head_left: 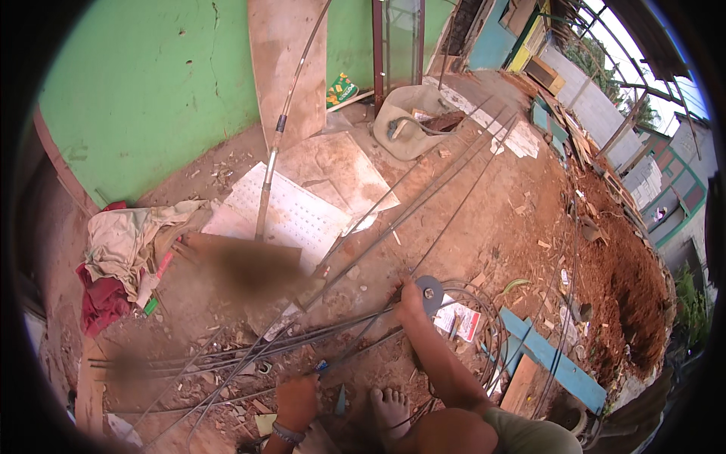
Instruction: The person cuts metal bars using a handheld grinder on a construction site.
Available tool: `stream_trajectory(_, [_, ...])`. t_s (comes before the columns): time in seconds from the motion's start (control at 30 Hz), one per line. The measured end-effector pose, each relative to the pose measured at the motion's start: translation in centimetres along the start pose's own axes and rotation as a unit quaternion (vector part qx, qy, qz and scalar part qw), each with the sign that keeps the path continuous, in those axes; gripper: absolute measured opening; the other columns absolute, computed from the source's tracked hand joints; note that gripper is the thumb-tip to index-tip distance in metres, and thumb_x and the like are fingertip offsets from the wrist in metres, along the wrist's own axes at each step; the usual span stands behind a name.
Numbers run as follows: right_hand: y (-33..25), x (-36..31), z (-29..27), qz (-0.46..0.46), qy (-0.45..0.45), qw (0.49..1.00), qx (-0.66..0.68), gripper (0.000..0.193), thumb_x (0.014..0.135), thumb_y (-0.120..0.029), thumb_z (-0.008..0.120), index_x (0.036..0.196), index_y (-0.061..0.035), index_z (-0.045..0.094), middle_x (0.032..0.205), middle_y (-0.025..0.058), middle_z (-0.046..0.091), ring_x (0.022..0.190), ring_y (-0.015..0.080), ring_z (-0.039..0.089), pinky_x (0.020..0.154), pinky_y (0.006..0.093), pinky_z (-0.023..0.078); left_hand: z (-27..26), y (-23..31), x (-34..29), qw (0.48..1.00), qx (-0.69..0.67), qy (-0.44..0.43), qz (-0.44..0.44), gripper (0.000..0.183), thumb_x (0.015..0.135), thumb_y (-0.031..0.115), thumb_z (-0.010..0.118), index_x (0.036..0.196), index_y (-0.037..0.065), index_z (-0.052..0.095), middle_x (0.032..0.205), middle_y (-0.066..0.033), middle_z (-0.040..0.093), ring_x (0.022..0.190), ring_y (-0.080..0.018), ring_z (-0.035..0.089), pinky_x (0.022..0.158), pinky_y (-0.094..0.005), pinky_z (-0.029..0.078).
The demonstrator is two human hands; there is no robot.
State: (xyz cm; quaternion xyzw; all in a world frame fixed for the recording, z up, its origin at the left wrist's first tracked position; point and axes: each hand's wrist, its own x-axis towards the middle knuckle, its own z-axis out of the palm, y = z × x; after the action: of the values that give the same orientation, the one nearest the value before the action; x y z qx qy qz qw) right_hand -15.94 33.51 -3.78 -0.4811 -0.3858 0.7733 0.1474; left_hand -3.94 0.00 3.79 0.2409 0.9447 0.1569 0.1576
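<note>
Lower center: left hand (296,402) curled near metal rods (333,331), can't tell grip. Mid-frame: right hand (411,300) beside grey disc (433,299), grip unclear.

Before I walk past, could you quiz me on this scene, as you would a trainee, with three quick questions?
1. Which of the hands is nearer the grey disc?
2. True or false: the wall at the upper left is red.
3. Where in the view is the long blue plank? A) far left B) lower right C) top edge

Key: 1. The right hand. 2. False; it is green. 3. B.
</note>
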Motion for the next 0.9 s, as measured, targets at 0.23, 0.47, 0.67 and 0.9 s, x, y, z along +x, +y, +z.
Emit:
stream_trajectory(0.23, [-3.3, -2.7, 1.8, 0.04, -0.102, 0.993, 0.032, 0.016, 0.092, -0.024, 0.057, 0.084, -0.011, 0.054, 0.074, 0.0015, 0.053, 0.063, 0.0162, 0.05, 0.059, 0.0367, 0.046, 0.3, -1.0, 0.2, 0.999, -0.022, 0.044, 0.002, 0.006, 0.08, 0.015, 0.065, 0.081, 0.01, 0.068, 0.07, -0.0145, 0.065, 0.071, -0.0341, 0.067, 0.064, -0.0446, 0.052])
stream_trajectory(0.47, [-4.2, -4.9, 2.7, -0.007, -0.11, 0.994, 0.024, 0.017, 0.092, -0.025, 0.059, 0.087, -0.0092, 0.055, 0.074, 0.0014, 0.053, 0.064, 0.0172, 0.052, 0.059, 0.0374, 0.049, 0.0, -1.1, -0.1, 0.996, -0.014, 0.086, -0.002, 0.008, 0.073, 0.007, 0.063, 0.079, 0.011, 0.066, 0.069, -0.0123, 0.066, 0.071, -0.032, 0.068, 0.071, -0.0431, 0.052])
stream_trajectory(0.67, [-2.1, -3.1, 1.7, -0.035, -0.139, 0.989, -0.033, 0.02, 0.088, -0.023, 0.066, 0.083, -0.0083, 0.054, 0.073, 0.0026, 0.052, 0.064, 0.017, 0.054, 0.059, 0.0358, 0.049, 0.6, -0.7, 0.3, 0.994, 0.049, 0.1, -0.008, 0.008, 0.071, 0.008, 0.064, 0.078, 0.011, 0.067, 0.07, -0.0112, 0.068, 0.071, -0.0288, 0.069, 0.078, -0.0394, 0.052])
stream_trajectory(0.9, [-0.6, -3.9, 2.1, -0.047, -0.106, 0.991, -0.062, 0.02, 0.087, -0.019, 0.068, 0.091, -0.0077, 0.051, 0.072, 0.0021, 0.05, 0.059, 0.0163, 0.053, 0.056, 0.0359, 0.048, 2.6, 0.0, -0.6, 0.996, 0.078, -0.009, -0.032, 0.006, 0.076, 0.011, 0.065, 0.081, 0.011, 0.069, 0.07, -0.0086, 0.068, 0.073, -0.0268, 0.07, 0.072, -0.0394, 0.052])
